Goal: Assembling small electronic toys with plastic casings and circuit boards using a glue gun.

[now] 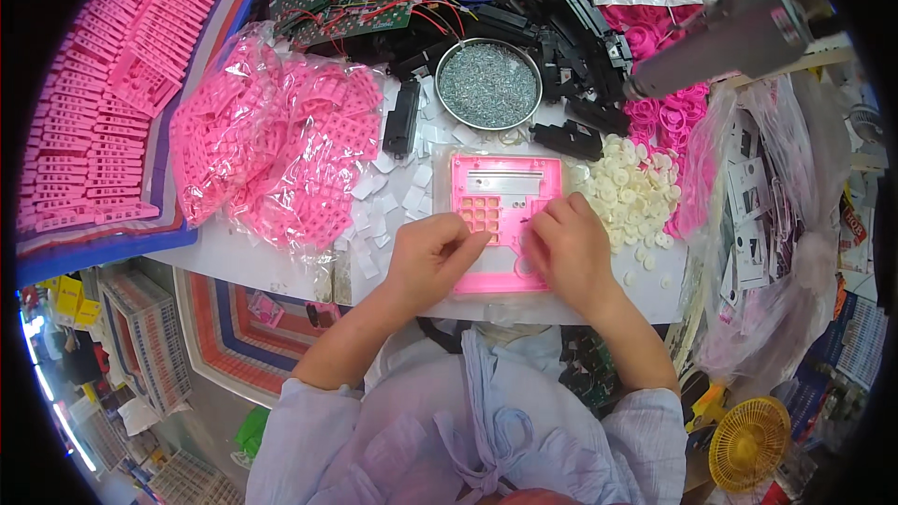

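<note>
A pink plastic housing [505, 282] lies flat at the table's front, with a grid of square openings and a silvery strip along its upper part. My left hand [428, 260] is curled at its left side, the thumb tip over the grid's lower edge. On the housing's right part rests my right hand [569, 248], its fingers bent and pressed together near a round ring. Whatever lies between the fingers of either hand is hidden. Cream-coloured round caps [631, 182] are heaped just beyond my right hand. White small plates [416, 189] lie scattered beyond my left hand.
A round metal bowl of small screws [488, 84] stands behind the housing. Bags of pink keypads [281, 150] and a crate of pink parts [94, 159] fill the left. Black parts [524, 0] and wired circuit boards [355, 9] lie behind. A grey arm-like tool [725, 42] overhangs at right.
</note>
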A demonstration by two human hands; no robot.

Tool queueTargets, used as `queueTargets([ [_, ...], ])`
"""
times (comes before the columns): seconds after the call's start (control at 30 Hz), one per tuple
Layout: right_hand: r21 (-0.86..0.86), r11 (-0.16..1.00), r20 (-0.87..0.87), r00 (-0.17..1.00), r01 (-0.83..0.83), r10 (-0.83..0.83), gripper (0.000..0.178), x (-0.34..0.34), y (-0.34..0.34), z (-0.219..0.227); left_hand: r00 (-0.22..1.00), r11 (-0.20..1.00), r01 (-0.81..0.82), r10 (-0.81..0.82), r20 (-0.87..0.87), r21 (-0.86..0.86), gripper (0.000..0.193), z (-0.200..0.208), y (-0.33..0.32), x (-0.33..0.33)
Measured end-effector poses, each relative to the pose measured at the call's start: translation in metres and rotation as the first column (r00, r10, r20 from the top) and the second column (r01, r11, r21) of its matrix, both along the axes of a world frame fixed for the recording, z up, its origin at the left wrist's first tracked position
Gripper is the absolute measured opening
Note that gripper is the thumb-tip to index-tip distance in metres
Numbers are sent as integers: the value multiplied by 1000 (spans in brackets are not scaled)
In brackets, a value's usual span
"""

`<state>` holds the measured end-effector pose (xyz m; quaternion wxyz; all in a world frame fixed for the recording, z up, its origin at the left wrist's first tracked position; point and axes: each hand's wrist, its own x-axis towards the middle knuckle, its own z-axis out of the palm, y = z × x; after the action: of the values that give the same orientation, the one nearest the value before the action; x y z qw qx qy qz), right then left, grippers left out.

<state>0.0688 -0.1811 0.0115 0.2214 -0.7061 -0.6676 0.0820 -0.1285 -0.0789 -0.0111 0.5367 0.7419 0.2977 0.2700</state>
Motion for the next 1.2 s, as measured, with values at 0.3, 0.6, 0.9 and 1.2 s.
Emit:
queueTargets([
  [0.3, -11, 992, 88, 989, 124, -123, 14, -14, -1, -6, 1000, 1000, 14, -13, -15, 28, 27, 7, 0, 0],
  [0.6, -24, 972, -63, 970, 232, -233, 22, -12, -5, -9, 999, 1000, -29, 29, -28, -10, 22, 10, -3, -2],
  [0.9, 550, 782, -695, 680, 294, 233, 55, 143, 81, 84, 984, 972, 166, -152, -93, 167, 8, 5, -4, 14],
  [1.2, 382, 917, -905, 155, -116, 397, 42, 53, 60, 61, 991, 943, 115, -133, 35, 312, 12, -4, -16, 31],
])
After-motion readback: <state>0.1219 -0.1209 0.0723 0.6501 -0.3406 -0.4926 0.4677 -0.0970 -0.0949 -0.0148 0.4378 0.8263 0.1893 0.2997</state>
